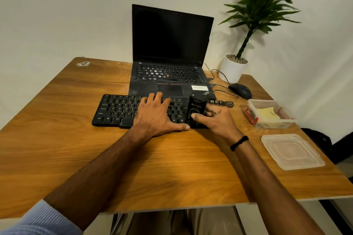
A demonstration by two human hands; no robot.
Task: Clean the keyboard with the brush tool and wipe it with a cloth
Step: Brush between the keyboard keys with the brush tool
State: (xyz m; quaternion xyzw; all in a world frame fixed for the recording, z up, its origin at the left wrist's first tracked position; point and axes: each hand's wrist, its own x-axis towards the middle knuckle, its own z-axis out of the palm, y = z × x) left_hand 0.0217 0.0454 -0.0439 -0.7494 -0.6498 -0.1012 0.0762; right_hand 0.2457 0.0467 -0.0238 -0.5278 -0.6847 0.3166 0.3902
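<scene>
Keyboard [114, 109] lies on the table [57, 139], just in front of the laptop [172, 44]. Left hand [156, 114] is flat on the middle keys, fingers straight and spread, pressing and gripping nothing. The black brush tool [196, 108] stands at the keyboard's right end, with the right hand [217, 120] curled round it. Further right, the yellow cloth [267, 113] sits in an open box [286, 120], lid [292, 151] nearby. Judgement: brushing stage — how many keys are done can't be told. Wiping is all still to do.
</scene>
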